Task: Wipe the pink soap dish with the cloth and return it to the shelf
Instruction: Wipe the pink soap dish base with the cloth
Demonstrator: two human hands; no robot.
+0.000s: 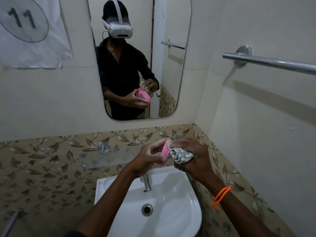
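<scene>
**Dish held on edge, cloth against it**

The pink soap dish (164,152) sits tilted on its edge above the sink (172,202), at mid-frame. Your left hand (147,159) pinches it, fingers curled round its long sides. At 3 o'clock of the dish, your right hand (189,151) is clenched round a bunched checked cloth (181,155), which touches the dish's face. An orange bead bracelet (221,195) rings your right wrist. The tap (147,183) is at 6 o'clock of the dish. The glass shelf (109,157) lies at 9 o'clock, the mirror (171,69) at 12, the towel rail (273,63) at 2.
</scene>
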